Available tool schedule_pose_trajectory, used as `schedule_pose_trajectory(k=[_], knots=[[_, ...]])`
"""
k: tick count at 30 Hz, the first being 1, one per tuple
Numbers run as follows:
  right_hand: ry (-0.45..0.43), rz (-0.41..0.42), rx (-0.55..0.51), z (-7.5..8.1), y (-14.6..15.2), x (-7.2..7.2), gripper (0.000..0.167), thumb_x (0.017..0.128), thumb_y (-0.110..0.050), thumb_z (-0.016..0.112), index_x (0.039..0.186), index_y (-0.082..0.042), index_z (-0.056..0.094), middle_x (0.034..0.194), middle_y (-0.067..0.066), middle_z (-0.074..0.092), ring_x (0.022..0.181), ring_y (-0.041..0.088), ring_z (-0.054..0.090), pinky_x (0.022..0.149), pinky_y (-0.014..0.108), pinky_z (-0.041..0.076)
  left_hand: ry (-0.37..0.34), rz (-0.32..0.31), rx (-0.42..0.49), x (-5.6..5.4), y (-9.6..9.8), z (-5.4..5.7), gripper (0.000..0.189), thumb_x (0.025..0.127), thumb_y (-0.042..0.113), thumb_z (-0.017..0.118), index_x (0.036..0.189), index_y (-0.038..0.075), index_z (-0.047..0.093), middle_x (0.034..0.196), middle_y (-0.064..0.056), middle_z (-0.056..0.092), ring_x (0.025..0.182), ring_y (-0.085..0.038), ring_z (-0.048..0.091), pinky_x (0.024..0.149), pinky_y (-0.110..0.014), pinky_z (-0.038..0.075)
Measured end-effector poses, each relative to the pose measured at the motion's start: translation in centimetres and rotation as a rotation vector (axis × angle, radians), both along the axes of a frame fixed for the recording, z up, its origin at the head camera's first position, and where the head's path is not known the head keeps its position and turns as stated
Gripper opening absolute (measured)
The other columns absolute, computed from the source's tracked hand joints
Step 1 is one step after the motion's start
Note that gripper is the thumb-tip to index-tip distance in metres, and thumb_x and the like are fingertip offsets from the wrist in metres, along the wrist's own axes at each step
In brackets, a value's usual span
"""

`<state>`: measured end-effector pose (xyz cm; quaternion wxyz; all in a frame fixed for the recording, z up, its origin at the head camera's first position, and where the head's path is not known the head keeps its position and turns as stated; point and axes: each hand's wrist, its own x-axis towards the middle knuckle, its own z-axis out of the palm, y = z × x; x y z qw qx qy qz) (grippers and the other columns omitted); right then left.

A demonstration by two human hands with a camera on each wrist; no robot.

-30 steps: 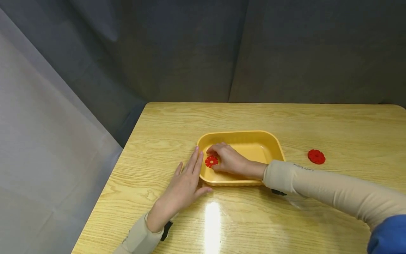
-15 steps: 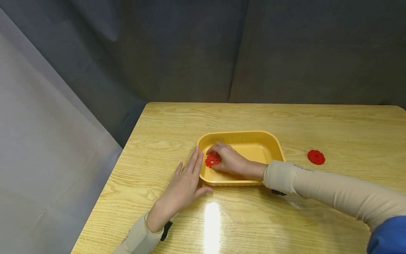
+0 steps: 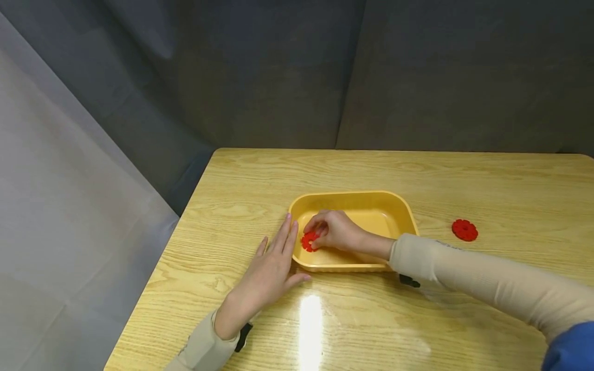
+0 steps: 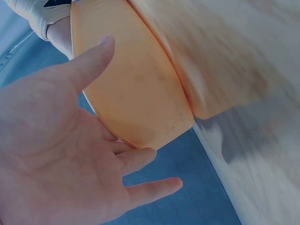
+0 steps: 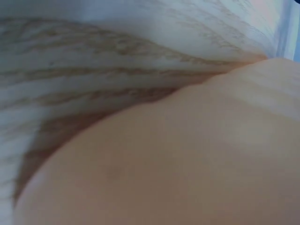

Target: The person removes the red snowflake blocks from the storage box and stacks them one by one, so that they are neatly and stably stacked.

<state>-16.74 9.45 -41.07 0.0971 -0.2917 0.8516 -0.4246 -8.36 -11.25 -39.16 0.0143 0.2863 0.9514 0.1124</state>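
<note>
A yellow rectangular tray [image 3: 371, 221] stands on the table. Inside its left end is a red notched plastic disc [image 3: 309, 241] with a hole in the middle. My right hand [image 3: 341, 230] reaches into the tray and pinches this disc, the thumb covering part of its edge. My left hand [image 3: 264, 273] lies against the tray's left end with fingers stretched out. In the left wrist view, the left palm [image 4: 61, 140] faces the tray's outer wall [image 4: 136, 79], thumb and fingers spread. A blurred close surface fills much of the right wrist view, showing no fingers or disc.
Another red notched disc [image 3: 464, 230], possibly more than one stacked, lies on the wooden table [image 3: 417, 319] right of the tray. A dark cloth [image 3: 278, 77] hangs behind the table, and a pale cloth [image 3: 69, 206] hangs at the left.
The right hand has shifted slightly, and its thumb now covers more of the disc. The disc in the tray has moved a little toward me. My left hand stays in place.
</note>
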Motion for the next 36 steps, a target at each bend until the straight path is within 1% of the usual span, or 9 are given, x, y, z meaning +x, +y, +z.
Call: schedule_pose_trajectory(k=[3, 10, 19, 24, 28, 32, 36], knots=[[-0.044, -0.01, -0.021, 0.2, 0.3, -0.1, 0.028, 0.074, 0.007, 0.081, 0.1, 0.003, 0.073, 0.096, 0.012, 0.071, 0.077, 0.017, 0.067, 0.067, 0.022, 0.055, -0.003, 0.001, 0.002, 0.0, 0.0, 0.0, 0.107, 0.087, 0.051, 0.068, 0.156, 0.0, 0.005, 0.163, -0.017, -0.006, 0.142, -0.029, 0.031, 0.109, -0.059, 0.028], [-0.064, -0.049, -0.048, 0.7, 1.8, 0.0, 0.024, 0.076, 0.003, 0.081, 0.099, 0.003, 0.074, 0.096, 0.012, 0.073, 0.077, 0.018, 0.068, 0.068, 0.026, 0.056, -0.004, 0.004, -0.005, -0.1, 0.0, -0.2, 0.108, 0.087, 0.052, 0.068, 0.156, 0.0, 0.004, 0.163, -0.017, -0.006, 0.142, -0.03, 0.031, 0.11, -0.059, 0.028], [-0.117, -0.136, -0.128, 2.1, 4.6, 0.2, 0.022, 0.078, 0.004, 0.079, 0.1, 0.003, 0.075, 0.095, 0.014, 0.073, 0.076, 0.017, 0.068, 0.066, 0.022, 0.054, -0.01, 0.001, 0.015, 0.0, -0.1, -0.3, 0.107, 0.087, 0.053, 0.067, 0.156, 0.001, 0.003, 0.163, -0.017, -0.007, 0.143, -0.031, 0.029, 0.11, -0.059, 0.026], [-0.155, -0.191, -0.179, 3.2, 6.5, 0.8, 0.022, 0.079, 0.003, 0.078, 0.1, 0.004, 0.075, 0.095, 0.015, 0.073, 0.075, 0.014, 0.067, 0.066, 0.021, 0.053, -0.006, -0.002, 0.024, 0.1, -0.2, -0.2, 0.107, 0.087, 0.053, 0.066, 0.156, 0.001, 0.003, 0.163, -0.017, -0.007, 0.143, -0.031, 0.029, 0.11, -0.06, 0.027], [-0.179, -0.207, -0.22, 3.8, 8.0, 1.4, 0.022, 0.081, 0.006, 0.076, 0.103, 0.005, 0.073, 0.097, 0.018, 0.072, 0.077, 0.015, 0.068, 0.07, 0.025, 0.056, 0.003, -0.011, 0.029, 0.1, -0.1, -0.2, 0.107, 0.087, 0.052, 0.067, 0.156, 0.0, 0.004, 0.163, -0.018, -0.006, 0.142, -0.032, 0.029, 0.109, -0.061, 0.027], [-0.193, -0.231, -0.222, 4.3, 9.5, 1.8, 0.024, 0.081, 0.003, 0.076, 0.105, 0.006, 0.072, 0.098, 0.019, 0.072, 0.077, 0.014, 0.068, 0.072, 0.029, 0.057, 0.014, -0.016, 0.037, 0.2, -0.1, -0.1, 0.107, 0.086, 0.05, 0.068, 0.156, -0.001, 0.005, 0.162, -0.02, -0.004, 0.14, -0.034, 0.033, 0.108, -0.062, 0.029], [-0.199, -0.287, -0.207, 5.0, 11.3, 2.2, 0.026, 0.082, 0.0, 0.077, 0.107, 0.006, 0.072, 0.099, 0.017, 0.073, 0.078, 0.013, 0.068, 0.073, 0.027, 0.057, 0.024, -0.015, 0.039, 0.2, 0.0, 0.0, 0.107, 0.086, 0.049, 0.07, 0.156, -0.002, 0.007, 0.162, -0.021, -0.003, 0.138, -0.034, 0.038, 0.107, -0.062, 0.03]])
